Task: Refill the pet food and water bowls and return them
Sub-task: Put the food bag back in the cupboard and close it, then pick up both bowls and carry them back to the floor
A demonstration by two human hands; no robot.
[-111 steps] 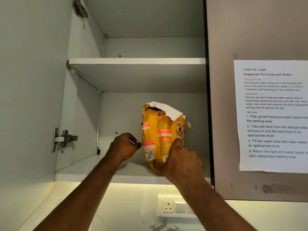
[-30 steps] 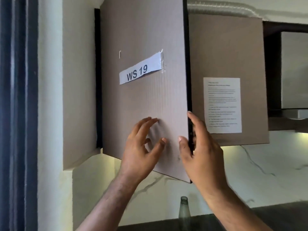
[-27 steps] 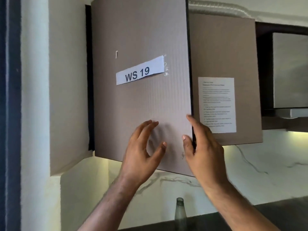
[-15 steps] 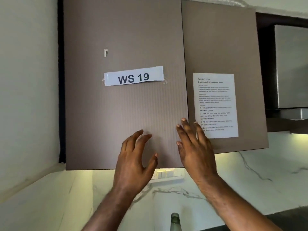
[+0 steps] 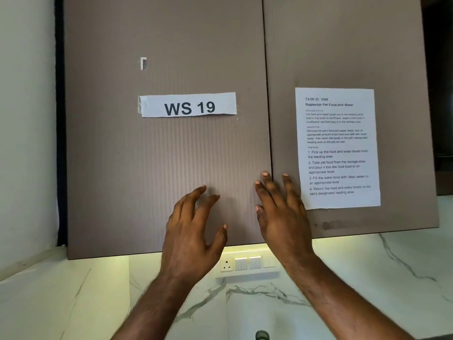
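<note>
Marble wall (image 5: 367, 278) with a socket strip (image 5: 247, 263) lies behind both forearms. Left hand (image 5: 193, 231) and right hand (image 5: 279, 212), fingers spread and holding nothing, lie against the brown left door (image 5: 152, 168). No bowls in view.

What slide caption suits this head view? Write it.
Both open hands, left hand and right hand, at the closed cabinet door.
</note>
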